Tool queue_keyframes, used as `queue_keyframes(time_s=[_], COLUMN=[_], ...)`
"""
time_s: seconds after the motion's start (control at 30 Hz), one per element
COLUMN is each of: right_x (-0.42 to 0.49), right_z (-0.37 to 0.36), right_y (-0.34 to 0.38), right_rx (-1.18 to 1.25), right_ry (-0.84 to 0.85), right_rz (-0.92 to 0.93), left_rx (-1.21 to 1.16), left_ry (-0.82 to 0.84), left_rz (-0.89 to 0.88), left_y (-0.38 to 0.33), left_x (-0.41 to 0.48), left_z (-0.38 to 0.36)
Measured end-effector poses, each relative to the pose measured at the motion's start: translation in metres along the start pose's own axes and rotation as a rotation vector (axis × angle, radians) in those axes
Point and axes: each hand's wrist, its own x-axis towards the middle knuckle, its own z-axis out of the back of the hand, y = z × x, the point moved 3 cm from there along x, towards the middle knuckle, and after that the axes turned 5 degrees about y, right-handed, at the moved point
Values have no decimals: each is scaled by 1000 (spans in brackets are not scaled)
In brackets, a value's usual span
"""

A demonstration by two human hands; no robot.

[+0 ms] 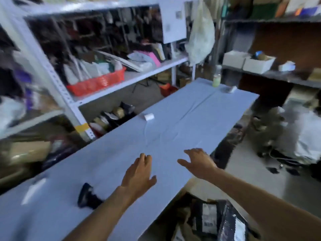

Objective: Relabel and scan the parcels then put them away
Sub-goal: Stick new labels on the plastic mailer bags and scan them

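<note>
Both hands hover over a long table covered in pale blue cloth (173, 129). My left hand (139, 171) is flat with straight fingers and holds nothing. My right hand (198, 161) is spread near the table's right edge, also holding nothing. A black handheld scanner (87, 196) lies on the cloth left of my left forearm. A small white label roll (149, 116) sits farther up the table. Dark parcels with white barcode labels (210, 218) lie in a box below the table's near right edge. The picture is blurred by motion.
White metal shelving (73, 108) runs along the left, holding a red basket (99, 82) of packets. A pale green bottle (216, 80) and a small white object (231, 89) stand at the table's far end. White boxes (257, 64) sit on a dark shelf at right. Bags clutter the floor (295, 141).
</note>
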Motion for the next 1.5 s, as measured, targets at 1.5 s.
queue_keyframes(time_s=[1.5], right_x=[-280], right_z=[-469], right_y=[860], right_rx=[-658], right_ry=[686], right_rz=[1216], left_rx=[-1087], left_ry=[-234], left_rz=[2049], left_y=[459], left_x=[-787], left_z=[-189])
